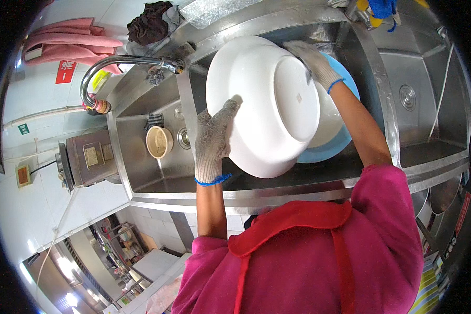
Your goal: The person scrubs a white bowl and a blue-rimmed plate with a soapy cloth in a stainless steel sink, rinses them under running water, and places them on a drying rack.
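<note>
A large white bowl (255,102) is tilted on its side over the middle sink basin, its round foot facing right. My left hand (215,135), in a grey-white knit glove with a blue cuff, grips the bowl's left side, thumb on the outer wall. At the bowl's far right side, my gloved right hand (312,59) lies against or just beside the outer wall. Its fingers are blurred, and whether they hold anything is unclear. Partly hidden under the bowl and right arm, a light blue basin (351,92) contains whitish, cloudy liquid.
In the left sink compartment (141,172) stands a small beige strainer basket (159,142) near a drain. A curved faucet (121,59) reaches over the sink's left end. Dark cloths (151,23) lie on the back ledge; pink cloths (70,41) hang left. The right compartment (428,121) has a drain.
</note>
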Tool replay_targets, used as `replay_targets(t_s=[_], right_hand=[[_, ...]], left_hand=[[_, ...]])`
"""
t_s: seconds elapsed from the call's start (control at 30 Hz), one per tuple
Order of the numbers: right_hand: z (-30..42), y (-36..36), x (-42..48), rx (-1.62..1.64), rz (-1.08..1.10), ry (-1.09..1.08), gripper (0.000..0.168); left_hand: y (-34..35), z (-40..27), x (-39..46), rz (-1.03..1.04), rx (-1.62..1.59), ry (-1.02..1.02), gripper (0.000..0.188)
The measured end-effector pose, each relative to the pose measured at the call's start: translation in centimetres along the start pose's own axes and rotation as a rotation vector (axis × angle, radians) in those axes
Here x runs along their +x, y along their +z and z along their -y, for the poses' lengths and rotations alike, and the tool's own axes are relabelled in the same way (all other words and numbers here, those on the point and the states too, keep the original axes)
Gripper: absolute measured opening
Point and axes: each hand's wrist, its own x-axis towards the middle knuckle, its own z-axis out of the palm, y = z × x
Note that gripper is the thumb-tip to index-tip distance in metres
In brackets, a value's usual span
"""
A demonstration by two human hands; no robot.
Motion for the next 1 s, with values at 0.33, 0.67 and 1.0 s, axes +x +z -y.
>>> replay_targets(t_s=[0.33,0.67,1.0], right_hand=[[20.4,0.7,-2.6,-0.006,0.112,-0.731,0.027],[15.2,-0.3,-16.7,-0.162,0.765,-0.989,0.040],[-3.4,0.0,-15.7,-0.193,0.765,0.221,0.038]], left_hand=[[-1.8,1.1,0.8,-0.019,-0.030,0.048,0.070],[-2.5,1.4,1.7,-0.048,-0.054,-0.045,0.065],[-1.6,0.9,1.6,-0.037,-0.026,0.025,0.039]])
